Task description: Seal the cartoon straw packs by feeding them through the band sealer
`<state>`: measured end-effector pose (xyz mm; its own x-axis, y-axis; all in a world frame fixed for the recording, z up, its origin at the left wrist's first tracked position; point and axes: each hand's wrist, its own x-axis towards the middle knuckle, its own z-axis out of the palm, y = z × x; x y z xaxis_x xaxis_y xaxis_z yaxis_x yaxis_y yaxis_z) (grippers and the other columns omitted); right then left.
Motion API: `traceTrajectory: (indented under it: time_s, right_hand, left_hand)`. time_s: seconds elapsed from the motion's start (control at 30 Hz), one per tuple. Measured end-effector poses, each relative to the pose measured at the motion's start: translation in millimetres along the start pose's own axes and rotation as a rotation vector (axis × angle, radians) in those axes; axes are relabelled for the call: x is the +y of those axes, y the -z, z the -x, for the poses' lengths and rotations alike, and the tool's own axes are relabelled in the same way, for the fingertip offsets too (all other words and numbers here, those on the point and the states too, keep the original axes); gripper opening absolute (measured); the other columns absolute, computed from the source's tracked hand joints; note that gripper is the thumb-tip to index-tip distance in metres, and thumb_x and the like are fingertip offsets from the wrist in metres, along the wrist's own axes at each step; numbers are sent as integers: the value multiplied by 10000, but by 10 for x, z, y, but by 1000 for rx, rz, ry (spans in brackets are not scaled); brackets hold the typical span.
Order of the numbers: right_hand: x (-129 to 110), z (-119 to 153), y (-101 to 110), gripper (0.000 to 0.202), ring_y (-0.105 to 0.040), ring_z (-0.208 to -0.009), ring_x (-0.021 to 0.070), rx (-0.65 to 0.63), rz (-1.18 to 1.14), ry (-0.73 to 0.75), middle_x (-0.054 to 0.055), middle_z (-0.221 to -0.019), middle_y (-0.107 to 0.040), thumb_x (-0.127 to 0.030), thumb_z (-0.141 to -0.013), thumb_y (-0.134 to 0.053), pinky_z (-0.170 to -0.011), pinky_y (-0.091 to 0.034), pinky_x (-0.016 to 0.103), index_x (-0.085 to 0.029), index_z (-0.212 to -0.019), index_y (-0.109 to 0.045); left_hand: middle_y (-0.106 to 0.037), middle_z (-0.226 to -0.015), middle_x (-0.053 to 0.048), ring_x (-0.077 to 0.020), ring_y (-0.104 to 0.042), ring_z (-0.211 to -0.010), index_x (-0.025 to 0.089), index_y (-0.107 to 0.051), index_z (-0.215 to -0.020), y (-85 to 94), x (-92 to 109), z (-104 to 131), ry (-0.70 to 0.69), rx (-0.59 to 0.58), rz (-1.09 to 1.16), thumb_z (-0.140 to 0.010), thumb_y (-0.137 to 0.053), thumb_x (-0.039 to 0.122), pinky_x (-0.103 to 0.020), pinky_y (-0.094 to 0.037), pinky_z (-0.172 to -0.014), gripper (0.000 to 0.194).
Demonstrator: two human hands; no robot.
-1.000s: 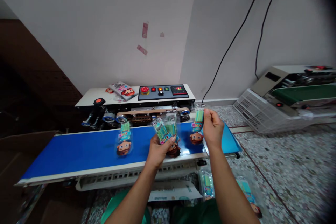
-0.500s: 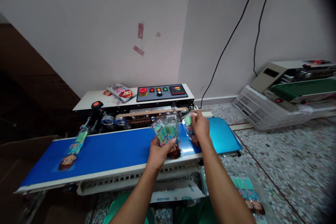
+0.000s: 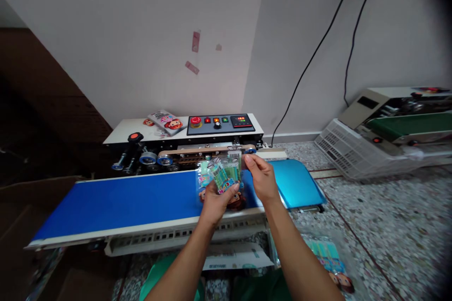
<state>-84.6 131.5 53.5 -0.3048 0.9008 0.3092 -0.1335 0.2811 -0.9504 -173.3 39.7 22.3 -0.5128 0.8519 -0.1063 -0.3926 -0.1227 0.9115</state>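
Note:
My left hand (image 3: pixel 216 204) is wrapped round several clear packets (image 3: pixel 229 178) with green contents and a cartoon head, held above the blue conveyor belt (image 3: pixel 141 202). My right hand (image 3: pixel 262 179) has its thumb and fingertips pressed together at the upper right edge of those packets; whether it pinches a packet edge is too small to tell. Another packet (image 3: pixel 204 173) shows on the belt behind my left hand, partly hidden. Behind the belt is the sealing machine's roller band (image 3: pixel 208 150), below a control panel (image 3: pixel 221 124) with a red button.
Folded printed packaging (image 3: pixel 167 122) lies on the machine top. A blue end plate (image 3: pixel 300 183) adjoins the belt. Further packets (image 3: pixel 326 256) lie low at the right. A white crate (image 3: pixel 342 150) and a green-belted machine (image 3: pixel 409 124) stand at the far right.
The packet at my right hand is now on the belt to the left, behind the held packets. My right hand has moved to the held packets. The packet at the belt's left end is gone.

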Motion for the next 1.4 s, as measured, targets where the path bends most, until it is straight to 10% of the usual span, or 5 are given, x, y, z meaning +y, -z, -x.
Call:
traceTrajectory:
  time_s: [0.3, 0.63, 0.9, 1.07, 1.4]
  right_hand:
    - [27, -187, 453, 380, -498, -664, 134, 510, 387, 114, 13, -721, -574, -487, -898, -395, -612, -376, 234, -163, -850, -588]
    - [471, -322, 745, 354, -528, -593, 178, 275, 1293, -242, 105, -709, -634, -334, -944, -332, -553, -245, 275, -133, -965, -622]
    - [290, -232, 321, 368, -602, -834, 209, 108, 806, -11, 118, -924, -677, -399, -926, -379, -724, -413, 297, -142, -1007, -630]
    - [102, -46, 195, 332, -627, -846, 179, -276, 161, -48, 41, -936, -699, -449, -836, -547, -746, -473, 281, -198, -1009, -679]
    - [69, 28, 98, 307, -618, -869, 177, 174, 95, 29, 38, -965, -699, -407, -857, -531, -768, -478, 292, -188, -1008, -686]
  left_hand:
    - [-720, -748, -49, -169, -659, -613, 136, -666, -869, 32, -31, -10, 76, -56, 1, -635, -778, 307, -281, -515, -611, 311]
    - [-733, -874, -89, -208, -688, -726, 140, -676, -916, 31, -33, -21, 70, -63, -5, -638, -778, 313, -328, -531, -698, 342]
    - [-729, -848, -57, -176, -670, -696, 146, -642, -951, 19, -36, -26, -1, 21, -14, -611, -793, 290, -293, -519, -688, 399]
    - [-723, -836, -32, -151, -656, -710, 146, -648, -939, 13, -20, -49, -36, 73, 67, -604, -797, 263, -270, -503, -715, 386]
    - [-729, -890, -62, -176, -670, -805, 131, -674, -920, 3, -23, -48, -62, 81, 70, -649, -772, 258, -306, -507, -798, 314]
